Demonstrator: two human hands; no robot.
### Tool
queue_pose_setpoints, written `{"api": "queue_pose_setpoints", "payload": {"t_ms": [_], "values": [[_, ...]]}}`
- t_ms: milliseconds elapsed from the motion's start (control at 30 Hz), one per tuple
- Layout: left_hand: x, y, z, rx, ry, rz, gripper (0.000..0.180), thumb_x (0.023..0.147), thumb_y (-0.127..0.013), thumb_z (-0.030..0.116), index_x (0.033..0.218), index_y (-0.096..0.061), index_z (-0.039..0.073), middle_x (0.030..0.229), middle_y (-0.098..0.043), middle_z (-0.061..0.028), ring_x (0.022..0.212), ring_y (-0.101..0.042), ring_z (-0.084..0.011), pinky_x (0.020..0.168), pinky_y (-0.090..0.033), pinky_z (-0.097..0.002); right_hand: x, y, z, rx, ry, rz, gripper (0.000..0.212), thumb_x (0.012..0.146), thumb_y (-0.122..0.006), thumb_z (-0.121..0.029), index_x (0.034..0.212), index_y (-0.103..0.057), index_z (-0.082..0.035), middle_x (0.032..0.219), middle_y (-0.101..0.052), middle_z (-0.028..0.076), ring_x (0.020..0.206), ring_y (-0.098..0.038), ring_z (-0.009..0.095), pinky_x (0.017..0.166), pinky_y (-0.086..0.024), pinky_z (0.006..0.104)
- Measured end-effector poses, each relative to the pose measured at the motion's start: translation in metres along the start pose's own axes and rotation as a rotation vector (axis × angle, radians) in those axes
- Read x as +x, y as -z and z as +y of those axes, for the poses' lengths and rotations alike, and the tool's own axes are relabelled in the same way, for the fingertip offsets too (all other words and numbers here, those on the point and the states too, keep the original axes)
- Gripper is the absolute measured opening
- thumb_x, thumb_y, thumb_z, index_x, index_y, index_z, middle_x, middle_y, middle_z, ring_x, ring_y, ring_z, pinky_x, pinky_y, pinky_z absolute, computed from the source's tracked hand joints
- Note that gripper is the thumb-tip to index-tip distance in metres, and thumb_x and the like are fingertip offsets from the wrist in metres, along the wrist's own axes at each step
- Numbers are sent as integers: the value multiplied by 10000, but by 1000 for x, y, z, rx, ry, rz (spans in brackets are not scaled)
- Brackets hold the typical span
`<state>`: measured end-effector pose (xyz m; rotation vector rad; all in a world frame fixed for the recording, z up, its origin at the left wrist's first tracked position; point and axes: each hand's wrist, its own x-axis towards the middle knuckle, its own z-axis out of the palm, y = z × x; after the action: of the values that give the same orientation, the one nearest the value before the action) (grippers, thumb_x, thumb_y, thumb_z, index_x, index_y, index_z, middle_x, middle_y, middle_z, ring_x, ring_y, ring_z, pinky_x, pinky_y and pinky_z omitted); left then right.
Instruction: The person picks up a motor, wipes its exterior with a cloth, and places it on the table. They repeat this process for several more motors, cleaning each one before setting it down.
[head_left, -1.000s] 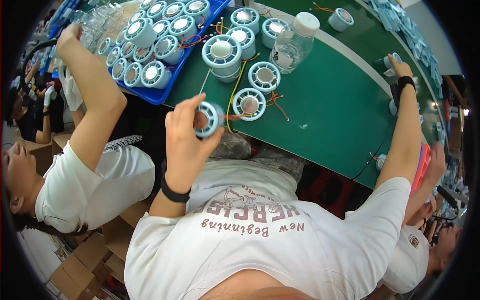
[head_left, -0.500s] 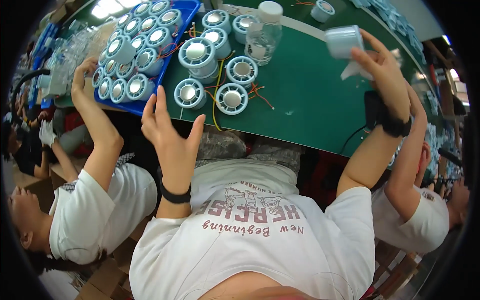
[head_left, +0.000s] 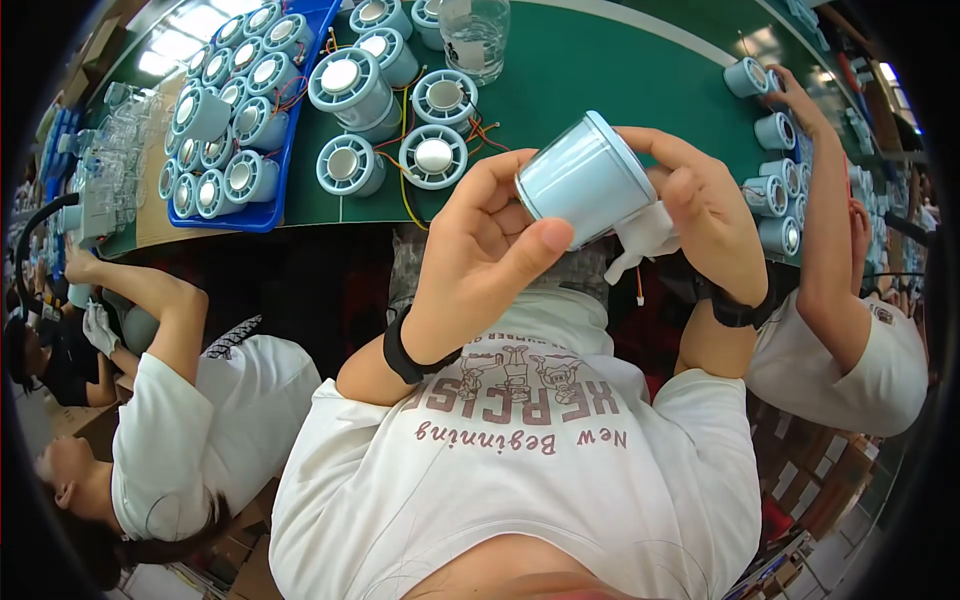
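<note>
Cylinder in hand: As the person in the white printed T-shirt (head_left: 520,510) looks down, a glossy pale-blue plastic cylinder (head_left: 582,185) is held up between both hands in front of the body, tilted, its flanged rim toward the right.
Left hand: the bare left hand (head_left: 490,240) is clamped on the cylinder's lower-left end, thumb along the lower side, fingers curled behind.
Right hand: the bare right hand (head_left: 712,210) has its forefinger reaching to the rim and its thumb bent, the fingers closed on a crumpled white cloth (head_left: 645,235) beside the rim.
Dangling end: a small white connector (head_left: 640,297) hangs below the cloth; from here I can't make out where it joins.
Green table: on the flat green tabletop (head_left: 570,70), round pale-blue spoked units with silver centres (head_left: 433,155) stand grouped, thin red wires (head_left: 485,133) among them; behind is a clear, see-through bottle (head_left: 475,40).
Blue tray: over on the left, a deep-blue plastic tray (head_left: 262,215) holds many more such units, piled up.
Right-hand neighbour: a co-worker's bare hand (head_left: 792,98) is at another pale-blue cylinder (head_left: 745,78).
</note>
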<state>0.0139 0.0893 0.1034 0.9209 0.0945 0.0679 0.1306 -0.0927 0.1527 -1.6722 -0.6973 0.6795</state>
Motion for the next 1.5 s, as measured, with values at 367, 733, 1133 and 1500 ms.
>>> {"api": "queue_pose_setpoints", "payload": {"t_ms": [367, 733, 1133, 1500], "values": [[6, 19, -18, 969, -972, 7, 530, 753, -770, -21, 1223, -530, 26, 1241, -490, -178, 1112, -582, -324, 891, -543, -401, -24, -13, 0, -195, 126, 243, 713, 881, -563, -597, 1264, -586, 3, 969, -656, 83, 797, -600, 115, 650, -460, 221], [22, 9, -27, 1187, -1213, -188, 426, 727, -746, -67, 1093, -627, 116, 1312, -394, -188, 1182, -515, -429, 965, -494, -475, -18, 16, 10, -254, -18, 240, 721, 749, -795, -403, 1279, -555, 23, 1094, -639, 100, 902, -624, 131, 723, -501, 232], [6, 14, -31, 1215, -973, -159, 285, 755, -683, -84, 987, -647, 77, 1311, -375, -178, 1219, -495, -405, 1006, -471, -488, 27, 182, 99, -1131, -603, 949, 545, 762, -718, -466, 1023, -659, 9, 970, -685, 215, 887, -670, 365, 752, -548, 452], [16, 23, -36, 1158, -851, -180, 299, 740, -645, -110, 983, -654, 63, 1307, -391, -193, 1178, -533, -381, 985, -488, -461, 120, 224, 38, -1248, -52, 725, 676, 736, -750, -389, 1277, -569, -26, 1111, -656, 226, 1018, -628, 390, 868, -513, 433]]}}
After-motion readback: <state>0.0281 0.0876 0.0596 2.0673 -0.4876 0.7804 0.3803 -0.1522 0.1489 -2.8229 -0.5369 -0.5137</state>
